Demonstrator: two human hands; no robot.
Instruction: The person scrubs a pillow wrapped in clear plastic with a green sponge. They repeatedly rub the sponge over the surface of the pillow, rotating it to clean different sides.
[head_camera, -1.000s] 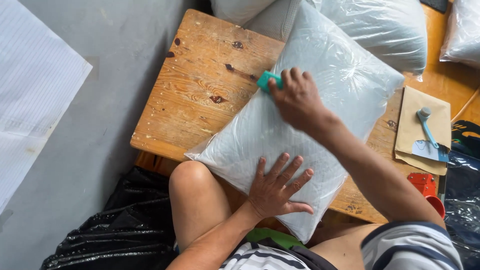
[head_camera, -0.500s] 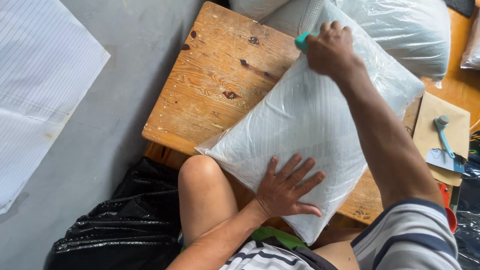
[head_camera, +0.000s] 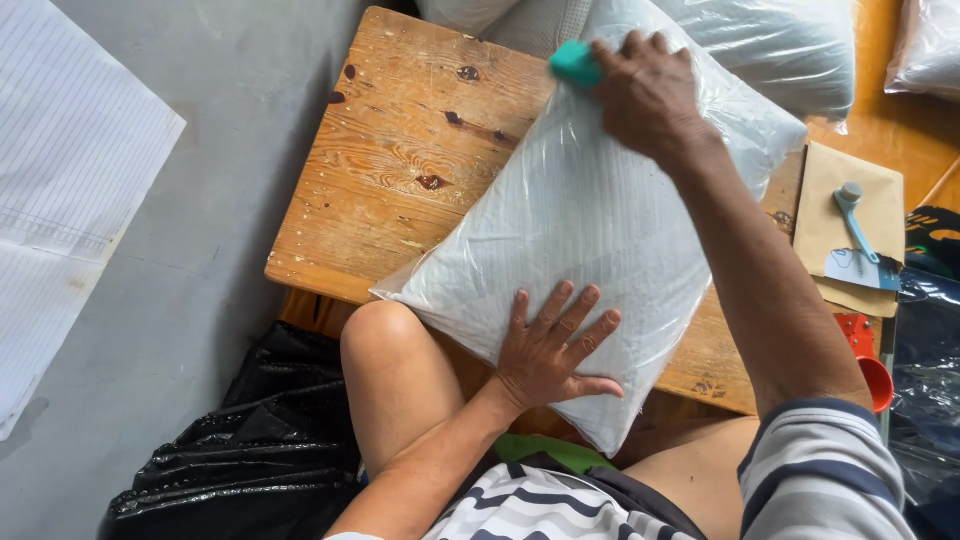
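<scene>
Since half a second ago, the right hand (head_camera: 650, 95) has slid further toward the top of the frame, now near the upper end of the plastic-wrapped pillow (head_camera: 590, 230). Its fingers are curled tightly around a small teal block (head_camera: 575, 62), pressing it on the wrapping. That pillow, white and ribbed under glossy, crinkled clear film, lies diagonally across the centre, on a knotty, scuffed wooden table (head_camera: 400, 170), its lower corner overhanging the person's lap. At lower centre, the left hand (head_camera: 550, 350) lies flat, fingers spread wide, pressing the pillow and holding nothing.

More bagged pillows (head_camera: 770, 50) fill the top edge. At the right edge, a tan paper envelope (head_camera: 830, 210) carries a light-blue-handled scraper (head_camera: 855, 235); a red funnel (head_camera: 872, 375) sits below it. Black, wrinkled plastic sheeting (head_camera: 250, 450) lies at lower left, and a white, lined woven sheet (head_camera: 70, 190) covers the grey floor at upper left.
</scene>
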